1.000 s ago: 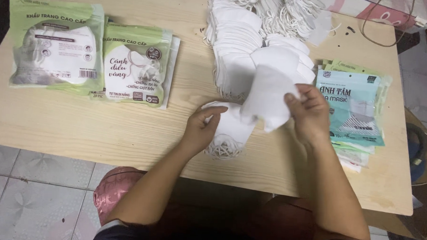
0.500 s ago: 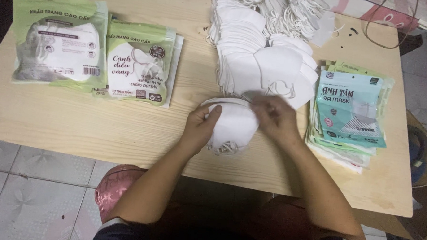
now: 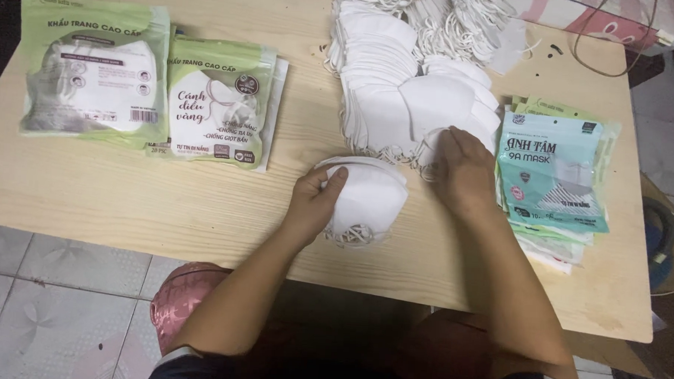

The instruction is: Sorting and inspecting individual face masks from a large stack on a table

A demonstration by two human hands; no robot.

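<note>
My left hand (image 3: 314, 201) holds a small stack of white face masks (image 3: 370, 198) on the wooden table (image 3: 127, 197), thumb and fingers pinching its left edge. My right hand (image 3: 464, 171) rests on the near end of a long spread row of white masks (image 3: 400, 102), fingertips touching one mask at its lower edge. Whether the fingers have closed on that mask is unclear.
Two green and white mask packets (image 3: 94, 73) (image 3: 221, 99) lie at the left. A pile of teal and green packets (image 3: 554, 175) sits at the right. Loose ear loops (image 3: 462, 22) heap at the back. Tiled floor and a pink stool (image 3: 180, 311) are below the table edge.
My right hand laid a mask on the small stack, then moved up and right to the spread row. My left hand stayed on the stack.
</note>
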